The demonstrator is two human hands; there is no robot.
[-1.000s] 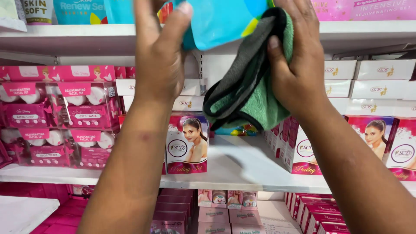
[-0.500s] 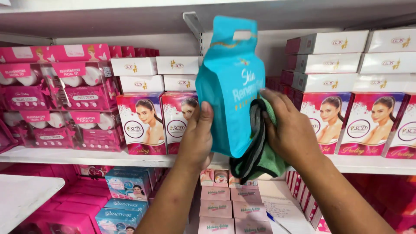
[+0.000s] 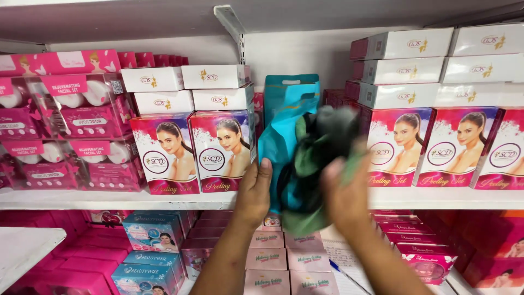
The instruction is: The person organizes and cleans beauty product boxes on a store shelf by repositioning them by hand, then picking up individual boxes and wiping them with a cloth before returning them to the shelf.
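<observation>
A turquoise pouch (image 3: 284, 117) is gripped at its lower left edge by the left hand (image 3: 254, 191). A green cloth (image 3: 316, 158) is clutched against its right side by the blurred right hand (image 3: 344, 194).

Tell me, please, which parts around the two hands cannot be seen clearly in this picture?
- Head view: right hand and green cloth are motion-blurred; the grip is unclear.
- Teal pouch: its lower front is hidden by the cloth.
- Left hand: its fingers are behind the pouch.
- Both elbows are cut off by the bottom edge.
</observation>
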